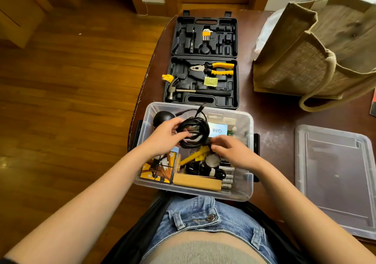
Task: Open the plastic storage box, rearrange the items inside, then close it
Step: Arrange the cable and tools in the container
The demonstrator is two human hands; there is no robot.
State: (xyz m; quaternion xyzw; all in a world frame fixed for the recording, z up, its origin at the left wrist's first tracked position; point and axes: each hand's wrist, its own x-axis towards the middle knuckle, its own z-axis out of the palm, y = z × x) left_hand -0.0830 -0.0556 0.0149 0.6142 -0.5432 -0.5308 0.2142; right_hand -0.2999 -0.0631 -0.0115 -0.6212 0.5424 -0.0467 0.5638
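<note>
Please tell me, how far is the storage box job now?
Opening is done: the clear lid lies on the table beside the storage box. Rearranging is under way: left hand and right hand hold the coiled black cable above it. Closing remains.

A coiled black cable (193, 133) is seen over the clear plastic storage box (249, 158). Beyond the box, yellow-handled pliers (215, 69) are set in a black tool case (205, 60); right of it, a clear lid (335, 178).
</note>
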